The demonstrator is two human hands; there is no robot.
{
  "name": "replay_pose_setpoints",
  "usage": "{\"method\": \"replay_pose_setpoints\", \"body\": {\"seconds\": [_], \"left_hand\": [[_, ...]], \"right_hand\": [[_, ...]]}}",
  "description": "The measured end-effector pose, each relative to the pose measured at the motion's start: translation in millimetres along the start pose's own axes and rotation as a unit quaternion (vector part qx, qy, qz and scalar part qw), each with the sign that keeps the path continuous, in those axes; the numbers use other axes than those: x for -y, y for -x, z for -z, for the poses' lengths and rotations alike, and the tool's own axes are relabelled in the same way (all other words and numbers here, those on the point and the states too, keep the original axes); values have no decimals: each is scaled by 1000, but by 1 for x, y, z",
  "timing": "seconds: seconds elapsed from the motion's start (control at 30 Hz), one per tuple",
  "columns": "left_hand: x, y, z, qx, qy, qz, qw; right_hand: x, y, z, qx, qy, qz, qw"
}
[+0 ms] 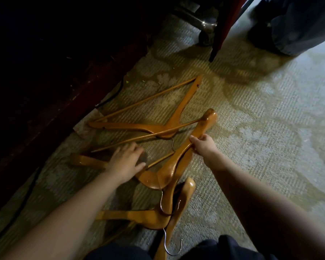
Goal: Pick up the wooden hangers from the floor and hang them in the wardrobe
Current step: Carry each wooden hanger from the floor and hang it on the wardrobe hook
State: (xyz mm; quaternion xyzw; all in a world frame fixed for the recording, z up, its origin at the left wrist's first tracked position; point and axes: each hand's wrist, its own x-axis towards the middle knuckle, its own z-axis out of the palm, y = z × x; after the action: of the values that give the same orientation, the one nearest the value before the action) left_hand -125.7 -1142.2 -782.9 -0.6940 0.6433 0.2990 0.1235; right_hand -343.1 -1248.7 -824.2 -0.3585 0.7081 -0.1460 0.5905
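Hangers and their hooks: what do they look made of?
Hangers: apparently wood, orange-brown under a glossy varnish. Highlights glint on the rounded ends, but the grain is too blurred to confirm. Hooks: thin bare metal wire, silvery and shiny.

floor (266, 151): carpet all round you, pale grey-green, ribbed weave, darker blotchy floral pattern.
left side: dark wooden furniture (54, 81) runs diagonally along your left; its reddish-brown base meets the carpet, upper part lost in black.
lower left: thin dark line (23, 201) on the carpet beside that base; cable or seam, can't tell.
top centre: chrome leg (199, 18) over a black castor (204, 39); just right, a red-brown panel (226, 25) slants down to a dark tip.
top right: another person's denim trouser leg (300, 25), dark shoe (261, 37) on the carpet.
light: dim; brightest to your right, near black at left; soft shadows under panel and shoe.
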Motion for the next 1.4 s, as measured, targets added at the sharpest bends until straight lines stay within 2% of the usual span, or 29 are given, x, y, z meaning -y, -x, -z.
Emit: {"method": "replay_pose_setpoints", "body": {"seconds": [0.07, 0.1, 0.23, 0.43, 0.5, 0.57, 0.63, 0.77, 0.93, 1.07, 1.23, 1.4], "left_hand": [[5, -10, 2, -78, -7, -4, 997], [6, -16, 4, -81, -4, 6, 997], [10, -33, 7, 3, 47, 52, 998], [13, -24, -4, 32, 140, 56, 988], [16, -22, -5, 29, 137, 81, 987], [20, -23, -6, 16, 126, 104, 986], [21, -25, -8, 7, 114, 116, 987], [16, -28, -6, -24, 131, 147, 980], [17, -31, 1, -67, 174, 166, 968], [10, -23, 0, -62, 220, 167, 959], [-3, 13, 6, -81, 242, 180, 950], [-13, 62, 26, -79, 275, 204, 936]], "right_hand": [[4, 2, 0, 18, -6, 7, 1000], [6, 5, 0, 33, -11, 7, 999], [9, 10, -1, 93, -2, -13, 996], [9, 12, -2, 123, 72, -1, 990], [10, 16, -3, 165, 99, -8, 981], [11, 20, -5, 207, 168, -3, 964], [11, 21, -4, 216, 247, 18, 944], [11, 24, 1, 244, 274, -16, 930], [17, 24, 0, 223, 302, 22, 927], [25, 25, -5, 194, 432, 40, 880], [35, 44, -7, 193, 444, 40, 874], [76, 91, 1, 205, 492, 92, 841]]}}
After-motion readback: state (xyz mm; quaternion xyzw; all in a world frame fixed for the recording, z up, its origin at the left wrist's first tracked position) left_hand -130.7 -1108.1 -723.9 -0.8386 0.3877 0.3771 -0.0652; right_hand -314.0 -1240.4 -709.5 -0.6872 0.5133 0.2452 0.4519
